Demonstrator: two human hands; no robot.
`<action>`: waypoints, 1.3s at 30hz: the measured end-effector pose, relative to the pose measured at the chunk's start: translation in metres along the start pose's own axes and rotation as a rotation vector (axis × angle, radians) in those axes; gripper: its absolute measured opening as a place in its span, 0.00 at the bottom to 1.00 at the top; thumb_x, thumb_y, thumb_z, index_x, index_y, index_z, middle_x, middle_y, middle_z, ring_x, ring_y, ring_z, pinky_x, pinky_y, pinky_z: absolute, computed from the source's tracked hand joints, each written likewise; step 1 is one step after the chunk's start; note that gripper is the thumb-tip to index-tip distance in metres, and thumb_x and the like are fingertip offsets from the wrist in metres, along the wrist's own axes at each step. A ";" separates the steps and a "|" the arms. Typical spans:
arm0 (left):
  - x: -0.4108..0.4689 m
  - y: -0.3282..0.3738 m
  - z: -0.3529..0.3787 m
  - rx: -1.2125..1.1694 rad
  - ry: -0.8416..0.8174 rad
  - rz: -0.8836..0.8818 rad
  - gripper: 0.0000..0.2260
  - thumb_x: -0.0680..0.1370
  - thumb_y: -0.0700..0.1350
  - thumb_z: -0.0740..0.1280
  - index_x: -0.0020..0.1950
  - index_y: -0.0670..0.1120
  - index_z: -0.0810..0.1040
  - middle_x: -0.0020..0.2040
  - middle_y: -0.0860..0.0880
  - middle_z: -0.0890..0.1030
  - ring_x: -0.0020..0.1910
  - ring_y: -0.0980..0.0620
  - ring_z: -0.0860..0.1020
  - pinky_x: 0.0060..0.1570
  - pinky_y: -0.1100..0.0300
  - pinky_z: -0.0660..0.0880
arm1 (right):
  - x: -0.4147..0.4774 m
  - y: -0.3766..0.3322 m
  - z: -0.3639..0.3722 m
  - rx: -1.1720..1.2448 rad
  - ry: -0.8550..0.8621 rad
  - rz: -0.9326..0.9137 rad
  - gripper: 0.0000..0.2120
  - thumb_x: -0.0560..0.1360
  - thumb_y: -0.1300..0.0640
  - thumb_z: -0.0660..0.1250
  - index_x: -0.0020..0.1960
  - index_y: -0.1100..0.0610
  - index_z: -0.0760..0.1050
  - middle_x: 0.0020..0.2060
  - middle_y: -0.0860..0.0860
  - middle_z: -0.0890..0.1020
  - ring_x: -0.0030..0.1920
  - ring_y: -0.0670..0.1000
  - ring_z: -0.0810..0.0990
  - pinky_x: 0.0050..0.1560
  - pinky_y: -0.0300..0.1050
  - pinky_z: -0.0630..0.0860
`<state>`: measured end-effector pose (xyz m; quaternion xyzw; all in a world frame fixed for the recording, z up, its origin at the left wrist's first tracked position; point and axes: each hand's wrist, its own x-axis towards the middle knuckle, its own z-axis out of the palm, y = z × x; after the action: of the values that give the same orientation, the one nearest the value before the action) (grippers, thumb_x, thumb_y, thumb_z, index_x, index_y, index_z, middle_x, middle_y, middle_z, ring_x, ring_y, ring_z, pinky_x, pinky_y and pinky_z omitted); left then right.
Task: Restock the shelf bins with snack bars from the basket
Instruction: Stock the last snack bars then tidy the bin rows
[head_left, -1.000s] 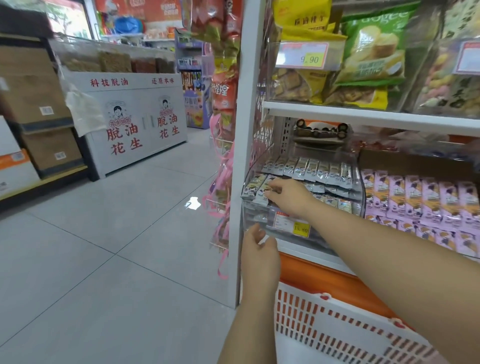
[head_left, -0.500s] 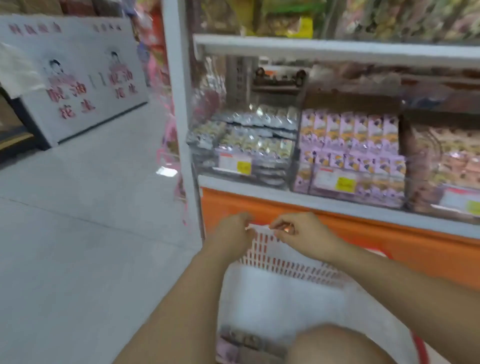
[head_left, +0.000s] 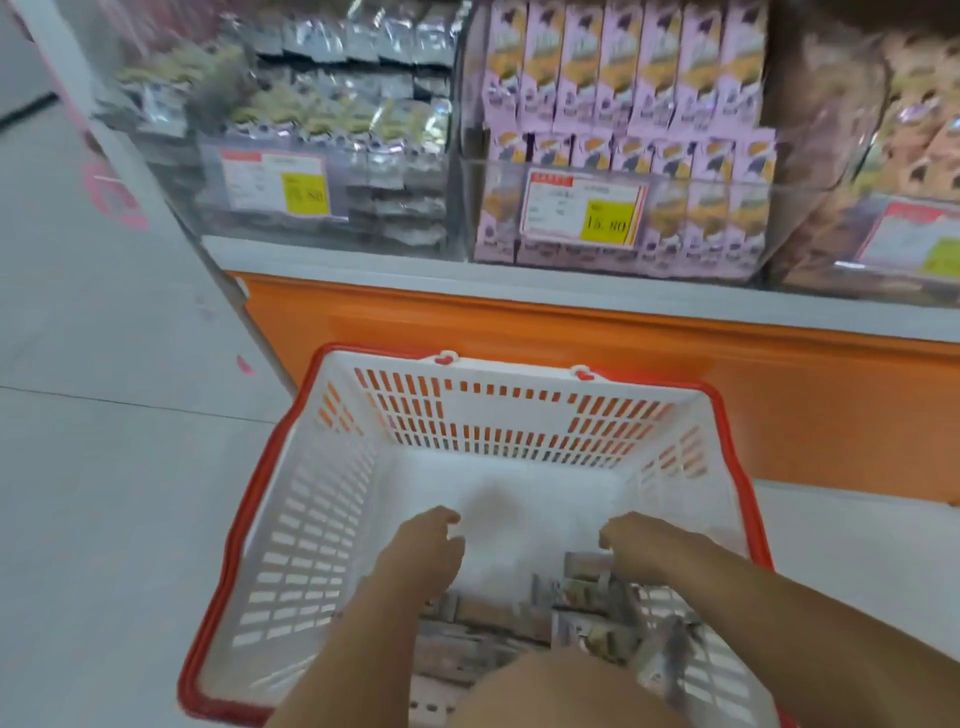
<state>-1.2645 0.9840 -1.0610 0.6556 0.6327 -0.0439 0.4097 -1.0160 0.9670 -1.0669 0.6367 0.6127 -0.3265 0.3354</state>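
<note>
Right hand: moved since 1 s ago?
Yes. The right hand was in the left shelf bin, above its yellow price tag; now it is down below the shelf, inside the basket, over the snack bars.

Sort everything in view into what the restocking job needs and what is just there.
Job:
basket
snack bars in it
shelf bin of silver-wrapped bars
left hand
right hand

Just there:
purple boxes
brown packets
price tags
orange base panel
floor
</note>
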 end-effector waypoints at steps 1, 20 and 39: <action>0.002 -0.007 0.006 0.041 -0.065 -0.024 0.19 0.81 0.48 0.59 0.72 0.48 0.66 0.70 0.48 0.70 0.67 0.49 0.70 0.63 0.59 0.67 | 0.007 0.002 0.006 -0.027 -0.015 0.006 0.17 0.75 0.67 0.62 0.63 0.61 0.74 0.58 0.55 0.77 0.54 0.55 0.78 0.51 0.47 0.75; -0.007 0.002 -0.015 -0.082 -0.129 -0.065 0.21 0.81 0.48 0.60 0.74 0.46 0.65 0.72 0.44 0.68 0.68 0.47 0.69 0.66 0.57 0.65 | -0.033 -0.019 -0.035 0.121 0.756 -0.439 0.16 0.73 0.66 0.64 0.58 0.52 0.77 0.54 0.47 0.79 0.55 0.53 0.73 0.53 0.44 0.69; -0.194 0.090 -0.182 -0.681 0.095 0.445 0.13 0.73 0.48 0.73 0.53 0.48 0.74 0.40 0.55 0.83 0.42 0.56 0.83 0.42 0.64 0.77 | -0.215 -0.089 -0.141 -0.080 1.675 -0.902 0.15 0.68 0.58 0.70 0.54 0.50 0.75 0.42 0.48 0.79 0.46 0.53 0.74 0.48 0.45 0.70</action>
<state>-1.3085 0.9500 -0.7863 0.6046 0.4720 0.2882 0.5732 -1.1116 0.9648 -0.8121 0.3552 0.8528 0.1584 -0.3486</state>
